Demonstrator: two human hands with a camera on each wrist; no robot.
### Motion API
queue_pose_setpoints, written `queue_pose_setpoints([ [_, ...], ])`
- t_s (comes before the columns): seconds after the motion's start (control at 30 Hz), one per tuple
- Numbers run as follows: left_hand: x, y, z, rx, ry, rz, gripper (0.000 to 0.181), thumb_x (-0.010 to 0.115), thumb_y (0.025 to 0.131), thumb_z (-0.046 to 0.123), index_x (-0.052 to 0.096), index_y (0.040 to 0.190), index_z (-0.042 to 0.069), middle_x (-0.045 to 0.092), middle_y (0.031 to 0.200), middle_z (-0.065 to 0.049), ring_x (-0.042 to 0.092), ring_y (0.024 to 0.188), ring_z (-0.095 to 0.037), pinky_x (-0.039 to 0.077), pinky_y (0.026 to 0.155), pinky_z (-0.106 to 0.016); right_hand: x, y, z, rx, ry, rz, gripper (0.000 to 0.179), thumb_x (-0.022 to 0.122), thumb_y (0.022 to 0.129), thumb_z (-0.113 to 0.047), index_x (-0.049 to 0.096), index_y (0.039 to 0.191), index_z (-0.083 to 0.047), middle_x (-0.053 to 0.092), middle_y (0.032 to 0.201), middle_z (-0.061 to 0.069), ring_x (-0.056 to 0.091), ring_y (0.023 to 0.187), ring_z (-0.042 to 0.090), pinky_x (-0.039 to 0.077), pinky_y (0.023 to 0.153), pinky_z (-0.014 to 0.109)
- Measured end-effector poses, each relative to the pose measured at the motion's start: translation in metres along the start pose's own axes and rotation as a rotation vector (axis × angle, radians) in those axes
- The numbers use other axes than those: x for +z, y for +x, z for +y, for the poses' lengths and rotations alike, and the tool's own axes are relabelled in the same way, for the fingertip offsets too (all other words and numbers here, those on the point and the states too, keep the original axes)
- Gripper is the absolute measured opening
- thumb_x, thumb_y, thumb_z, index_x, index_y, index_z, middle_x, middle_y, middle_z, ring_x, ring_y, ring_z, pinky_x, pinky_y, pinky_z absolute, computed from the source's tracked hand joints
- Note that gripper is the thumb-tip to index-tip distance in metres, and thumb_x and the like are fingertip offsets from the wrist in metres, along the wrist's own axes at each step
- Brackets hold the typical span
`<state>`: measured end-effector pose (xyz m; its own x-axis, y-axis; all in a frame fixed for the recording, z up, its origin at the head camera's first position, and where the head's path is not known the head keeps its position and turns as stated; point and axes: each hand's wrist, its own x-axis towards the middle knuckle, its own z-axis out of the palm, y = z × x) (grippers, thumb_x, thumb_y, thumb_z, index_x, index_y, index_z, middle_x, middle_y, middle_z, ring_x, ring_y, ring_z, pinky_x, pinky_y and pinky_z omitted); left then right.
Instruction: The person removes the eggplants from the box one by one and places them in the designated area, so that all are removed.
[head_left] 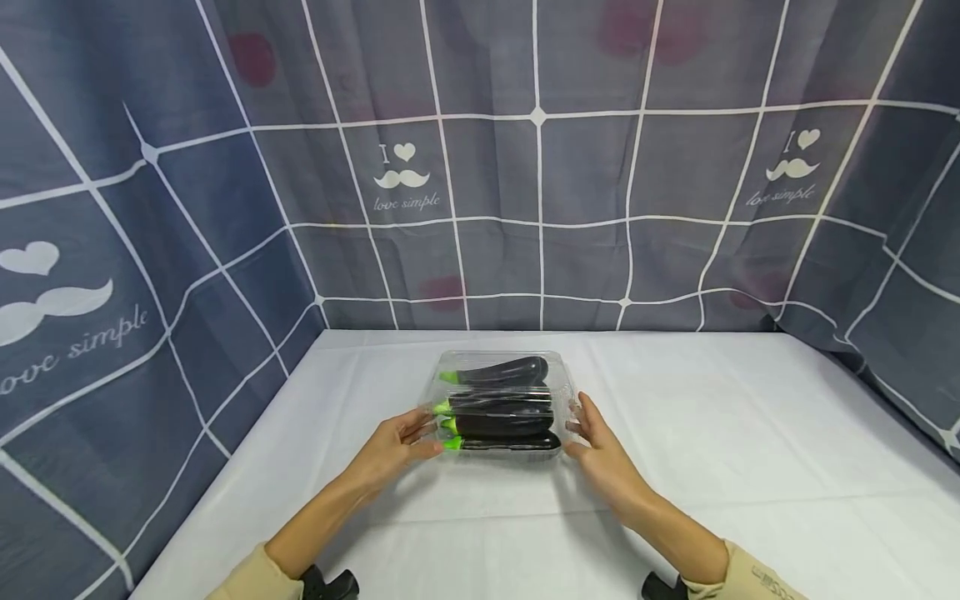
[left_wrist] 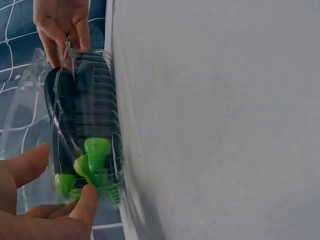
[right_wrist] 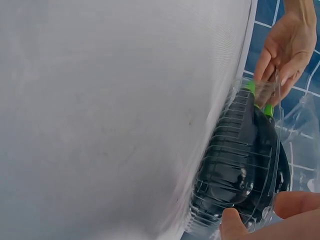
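A clear plastic clamshell box (head_left: pixel 564 385) holds several dark eggplants (head_left: pixel 502 426) with bright green stem ends pointing left. My left hand (head_left: pixel 396 442) grips the box's left end, thumb near the front and fingers farther back. At the opposite end, my right hand (head_left: pixel 602 454) holds the rim between thumb and fingers. The ribbed side of the box (left_wrist: pixel 111 100) shows close over the white cloth in the left wrist view. A thin clear lid (right_wrist: pixel 300 131) stands away from the tray on the far side. Parts of the fingers are hidden behind the plastic.
A white cloth (head_left: pixel 750 433) covers the table under the box. Grey checked curtains (head_left: pixel 487 175) hang behind and on both sides, close to the table's edges. Black wrist straps (head_left: pixel 330 585) show below the beige sleeves.
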<state>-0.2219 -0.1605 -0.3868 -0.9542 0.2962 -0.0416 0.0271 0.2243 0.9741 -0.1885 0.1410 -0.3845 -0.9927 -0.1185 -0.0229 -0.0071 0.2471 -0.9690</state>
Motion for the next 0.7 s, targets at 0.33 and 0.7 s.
queue_pose_setpoints([
  [0.33, 0.0002, 0.0022, -0.0025, 0.008, -0.025, -0.012, 0.078, 0.069, 0.091, 0.008, 0.024, 0.153, -0.006, 0.033, 0.154, -0.023, 0.034, 0.140, -0.038, 0.035, 0.107, -0.051, -0.0038, 0.0011, 0.0010, -0.030, -0.007, -0.013, 0.075, 0.049, 0.096, 0.001, 0.006, 0.157, -0.001, 0.013, 0.163, 0.017, 0.024, 0.144, 0.037, 0.016, 0.111, 0.063],
  [0.7, -0.0002, 0.0013, -0.0023, -0.013, -0.029, 0.008, 0.077, 0.070, 0.091, 0.007, 0.026, 0.154, -0.003, 0.035, 0.153, -0.022, 0.035, 0.139, -0.039, 0.035, 0.107, -0.053, -0.0047, 0.0014, 0.0015, -0.028, -0.021, 0.004, 0.068, 0.051, 0.095, 0.000, 0.018, 0.155, -0.001, 0.017, 0.161, 0.019, 0.029, 0.142, 0.037, 0.020, 0.111, 0.061],
])
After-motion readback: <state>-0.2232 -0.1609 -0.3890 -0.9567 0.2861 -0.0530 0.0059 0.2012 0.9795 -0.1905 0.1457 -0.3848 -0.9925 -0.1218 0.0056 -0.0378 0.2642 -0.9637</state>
